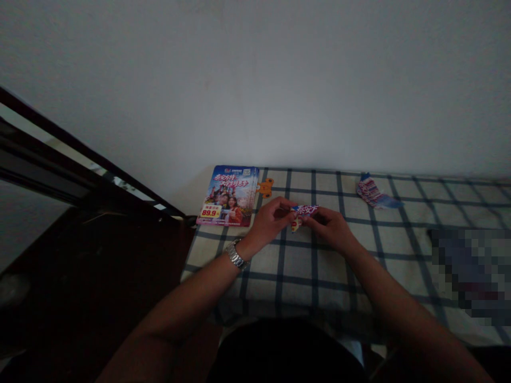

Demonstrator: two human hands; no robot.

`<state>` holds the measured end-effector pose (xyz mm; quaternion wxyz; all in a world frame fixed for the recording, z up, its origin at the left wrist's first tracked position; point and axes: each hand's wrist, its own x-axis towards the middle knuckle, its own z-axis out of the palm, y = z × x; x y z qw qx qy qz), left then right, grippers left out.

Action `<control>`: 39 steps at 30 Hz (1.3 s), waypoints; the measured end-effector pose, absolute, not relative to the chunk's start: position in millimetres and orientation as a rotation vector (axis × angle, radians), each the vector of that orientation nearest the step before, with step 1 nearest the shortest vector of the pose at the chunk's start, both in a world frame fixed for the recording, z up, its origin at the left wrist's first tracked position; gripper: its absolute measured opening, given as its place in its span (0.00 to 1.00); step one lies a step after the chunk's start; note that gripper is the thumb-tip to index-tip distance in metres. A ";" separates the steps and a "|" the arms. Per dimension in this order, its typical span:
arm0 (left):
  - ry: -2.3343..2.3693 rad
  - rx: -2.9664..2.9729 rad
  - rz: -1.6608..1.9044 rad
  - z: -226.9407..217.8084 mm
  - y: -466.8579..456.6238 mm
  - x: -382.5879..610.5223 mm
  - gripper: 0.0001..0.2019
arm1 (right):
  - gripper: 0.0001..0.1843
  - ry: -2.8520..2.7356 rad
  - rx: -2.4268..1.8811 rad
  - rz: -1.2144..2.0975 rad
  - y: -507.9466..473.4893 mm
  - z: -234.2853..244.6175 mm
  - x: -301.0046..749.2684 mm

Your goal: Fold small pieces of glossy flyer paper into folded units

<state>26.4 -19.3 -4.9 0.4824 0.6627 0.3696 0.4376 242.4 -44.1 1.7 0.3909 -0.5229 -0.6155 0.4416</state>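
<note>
Both my hands meet over a checked cloth surface [319, 266]. My left hand [271, 218], with a metal watch on its wrist, pinches the left end of a small folded piece of printed paper [304, 211]. My right hand [329, 226] pinches the paper's right end, fingers closed. The paper is blue, red and white with printed characters and sits just above the cloth between my fingertips.
A stack of colourful flyers [229, 196] lies at the cloth's far left corner, with a small orange paper figure [265, 187] beside it. Another folded paper piece [373, 192] lies at the far right near the white wall. A dark wooden frame [80, 170] stands at left.
</note>
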 end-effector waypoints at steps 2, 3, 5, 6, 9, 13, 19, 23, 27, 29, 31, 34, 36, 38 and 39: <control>0.918 1.628 1.057 -6.1 -19.6 26.7 0.12 | 0.24 -1.584 -1.329 1.103 -44.4 1.4 240.8; 0.932 1.635 1.050 -6.5 -19.8 26.7 0.12 | 0.24 -1.594 -1.321 1.094 -44.4 1.6 240.6; 0.948 1.646 1.037 -6.8 -20.0 26.6 0.12 | 0.23 -1.623 -1.308 1.083 -44.0 2.3 241.0; 0.947 1.647 1.036 -6.8 -20.1 26.6 0.12 | 0.23 -1.638 -1.311 1.081 -43.7 2.5 241.5; 0.930 1.636 1.033 -6.2 -20.6 26.5 0.11 | 0.22 -1.658 -1.333 1.094 -43.2 1.8 243.1; 0.926 1.635 1.025 -5.8 -20.8 26.5 0.12 | 0.21 -1.638 -1.356 1.129 -43.3 -0.2 243.6; 0.910 1.651 1.005 -8.6 -20.1 25.5 0.13 | 0.22 -1.649 -1.343 1.151 -43.0 -1.1 244.2; 0.900 1.646 1.008 -9.3 -19.6 24.9 0.12 | 0.22 -1.675 -1.340 1.144 -43.3 -2.3 245.0; 0.921 1.641 1.002 -7.7 -19.3 25.1 0.12 | 0.22 -1.673 -1.335 1.164 -44.0 -1.5 245.2; 0.920 1.630 0.993 -5.7 -19.5 25.4 0.12 | 0.24 -1.658 -1.310 1.178 -44.1 1.5 245.3; 0.908 1.619 0.979 -3.7 -19.8 25.6 0.12 | 0.26 -1.639 -1.282 1.163 -43.9 5.5 245.7; 0.899 1.621 0.973 -2.7 -20.3 25.8 0.12 | 0.28 -1.646 -1.278 1.100 -43.6 10.2 247.1; 0.896 1.638 0.979 -3.6 -20.1 25.4 0.11 | 0.29 -1.653 -1.288 1.090 -43.4 10.9 248.3; 0.899 1.658 0.980 -5.3 -19.6 24.9 0.10 | 0.29 -1.650 -1.293 1.105 -43.3 9.8 249.6; 0.901 1.665 0.975 -6.2 -19.3 24.6 0.11 | 0.29 -1.650 -1.294 1.112 -43.1 8.9 250.1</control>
